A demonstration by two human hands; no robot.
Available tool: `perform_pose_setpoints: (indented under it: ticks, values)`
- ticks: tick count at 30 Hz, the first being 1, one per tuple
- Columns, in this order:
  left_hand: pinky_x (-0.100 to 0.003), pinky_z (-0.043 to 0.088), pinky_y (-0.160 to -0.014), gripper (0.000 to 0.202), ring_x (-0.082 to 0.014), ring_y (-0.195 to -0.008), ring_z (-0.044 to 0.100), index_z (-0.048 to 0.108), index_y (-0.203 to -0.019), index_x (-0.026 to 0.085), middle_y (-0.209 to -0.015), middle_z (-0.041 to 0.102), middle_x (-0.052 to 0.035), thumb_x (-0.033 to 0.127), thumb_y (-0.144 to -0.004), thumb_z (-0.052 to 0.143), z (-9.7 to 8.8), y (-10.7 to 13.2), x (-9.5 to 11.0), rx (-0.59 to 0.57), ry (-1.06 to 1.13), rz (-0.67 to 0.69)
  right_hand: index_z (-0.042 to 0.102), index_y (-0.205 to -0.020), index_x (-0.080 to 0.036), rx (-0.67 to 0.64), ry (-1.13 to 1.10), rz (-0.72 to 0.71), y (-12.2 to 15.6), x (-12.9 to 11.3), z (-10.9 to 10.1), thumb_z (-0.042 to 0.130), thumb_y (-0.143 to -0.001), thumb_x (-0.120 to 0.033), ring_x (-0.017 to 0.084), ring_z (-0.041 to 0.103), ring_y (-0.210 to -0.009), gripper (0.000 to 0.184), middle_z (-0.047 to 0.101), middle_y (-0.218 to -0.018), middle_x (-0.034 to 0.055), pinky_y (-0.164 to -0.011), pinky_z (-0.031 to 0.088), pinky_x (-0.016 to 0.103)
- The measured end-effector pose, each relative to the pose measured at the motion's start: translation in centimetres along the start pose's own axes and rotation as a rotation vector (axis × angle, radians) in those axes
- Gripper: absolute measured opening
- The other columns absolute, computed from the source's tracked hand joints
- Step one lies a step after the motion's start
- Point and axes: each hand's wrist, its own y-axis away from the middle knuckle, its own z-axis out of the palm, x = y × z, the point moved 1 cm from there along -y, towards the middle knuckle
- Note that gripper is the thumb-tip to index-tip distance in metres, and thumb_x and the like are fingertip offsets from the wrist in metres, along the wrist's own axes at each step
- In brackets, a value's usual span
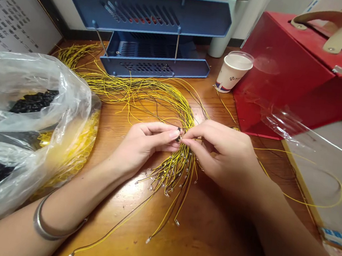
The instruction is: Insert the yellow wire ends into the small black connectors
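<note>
My left hand [143,143] is closed, pinching a small black part [178,134] between thumb and forefinger. Right against it, my right hand [226,150] pinches the end of a thin wire with thumb and forefinger; a yellow wire [284,151] trails out on that hand's far side. The fingertips hide just how wire and part meet. Under and behind both hands runs a thick bundle of yellow and black wires [151,85]. Its near ends fan out below my fingers, tipped with small clear-and-metal pieces [148,239].
Plastic bags [78,86] with black parts [36,101] and yellow pieces [81,150] lie at left. A blue tiered tray [147,20] stands behind the wires. Paper cups [230,73] stand beside a red box [278,75] with a beige handle. A white-topped carton [325,177] sits at right.
</note>
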Motion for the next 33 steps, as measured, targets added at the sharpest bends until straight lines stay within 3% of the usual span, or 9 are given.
perform_pose_setpoints:
  ticks: [13,20,26,33]
  values:
    - [-0.022,0.055,-0.071,0.015,-0.0102,-0.064,0.067,0.076,-0.076,0.014,-0.073,0.073,-0.0025,0.022,-0.066,0.084,-0.08,0.02,-0.17,0.003,-0.02,0.0,0.065,-0.087,-0.017,-0.056,0.099,-0.032,0.35,0.14,0.13,0.055,-0.092,-0.014,0.012,0.06,-0.073,0.012,0.067,-0.079,0.0013,-0.066,0.044,0.024]
    - [-0.022,0.051,-0.063,0.019,-0.0109,-0.06,0.064,0.076,-0.076,0.012,-0.068,0.072,-0.0047,0.022,-0.064,0.086,0.43,0.31,-0.2,0.067,-0.061,-0.012,0.063,-0.085,-0.017,-0.09,0.164,-0.028,0.48,0.14,0.31,0.052,-0.092,-0.014,0.016,0.059,-0.072,0.013,0.066,-0.079,0.0043,-0.066,0.044,0.028]
    - [-0.024,0.054,-0.074,0.017,-0.0121,-0.068,0.068,0.076,-0.079,0.012,-0.077,0.074,-0.0052,0.022,-0.067,0.084,0.08,0.06,-0.42,0.044,-0.046,0.024,0.064,-0.086,-0.017,-0.093,0.162,-0.028,0.49,0.25,0.51,0.051,-0.092,-0.013,0.016,0.059,-0.072,0.014,0.066,-0.079,0.0042,-0.066,0.043,0.028]
    - [-0.022,0.054,-0.072,0.017,-0.0112,-0.067,0.068,0.076,-0.08,0.012,-0.076,0.074,-0.0053,0.021,-0.068,0.083,0.12,0.06,-0.38,0.044,-0.04,0.008,0.065,-0.089,-0.016,-0.106,0.141,-0.047,0.48,0.25,0.55,0.05,-0.093,-0.013,0.016,0.058,-0.072,0.015,0.065,-0.079,0.0044,-0.066,0.043,0.028]
